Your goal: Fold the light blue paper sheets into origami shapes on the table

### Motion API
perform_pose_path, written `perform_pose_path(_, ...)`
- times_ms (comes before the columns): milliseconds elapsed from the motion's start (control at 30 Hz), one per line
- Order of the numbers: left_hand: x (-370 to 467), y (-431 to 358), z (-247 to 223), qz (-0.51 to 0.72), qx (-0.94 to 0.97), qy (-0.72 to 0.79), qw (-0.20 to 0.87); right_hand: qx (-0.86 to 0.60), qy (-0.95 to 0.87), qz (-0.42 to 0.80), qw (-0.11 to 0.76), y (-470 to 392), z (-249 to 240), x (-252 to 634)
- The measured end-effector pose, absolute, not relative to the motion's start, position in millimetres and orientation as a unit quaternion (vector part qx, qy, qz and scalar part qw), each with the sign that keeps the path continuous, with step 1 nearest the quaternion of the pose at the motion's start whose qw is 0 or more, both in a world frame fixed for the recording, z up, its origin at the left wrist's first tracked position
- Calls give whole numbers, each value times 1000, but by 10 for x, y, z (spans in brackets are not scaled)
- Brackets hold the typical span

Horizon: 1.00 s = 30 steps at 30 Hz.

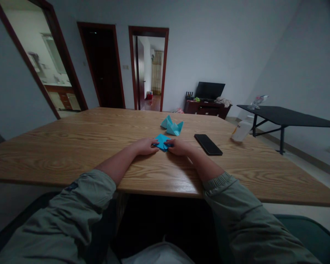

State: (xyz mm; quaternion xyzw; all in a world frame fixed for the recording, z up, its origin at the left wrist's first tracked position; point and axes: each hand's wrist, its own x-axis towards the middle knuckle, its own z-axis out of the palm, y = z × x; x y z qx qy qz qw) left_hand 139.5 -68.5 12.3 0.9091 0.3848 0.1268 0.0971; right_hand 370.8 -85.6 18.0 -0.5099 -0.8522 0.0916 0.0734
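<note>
A folded sheet of blue origami paper lies on the wooden table between my two hands. My left hand grips its left corner, thumb and fingers closed at the edge. On the other side, my right hand has its fingers closed on the right corner. The fingertips partly cover both ends of the paper. Just beyond it stands a light blue folded paper piece with pointed, raised flaps; whether it is one piece or two touching, I cannot tell.
A black phone lies to the right of my right hand. Farther right stands a whitish translucent bottle. The wooden table reaches wide to both sides. Beyond it are a black folding table and a television on a cabinet.
</note>
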Motion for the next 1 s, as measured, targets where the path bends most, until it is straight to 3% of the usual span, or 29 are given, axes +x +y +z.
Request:
perform_pose_path(367,1404,-678,152,188,897,395,66,-557,-796,137,194,-922,288,3643)
perform_pose_path(500,1409,-697,175,245,878,398,104,-571,-770,148,245,-869,225,3676)
perform_pose_path(700,1412,-728,177,256,874,392,131,-579,-767,129,244,-843,149,3686)
perform_pose_path(1000,1405,-688,152,155,895,417,34,-588,-781,60,202,-773,61,3678)
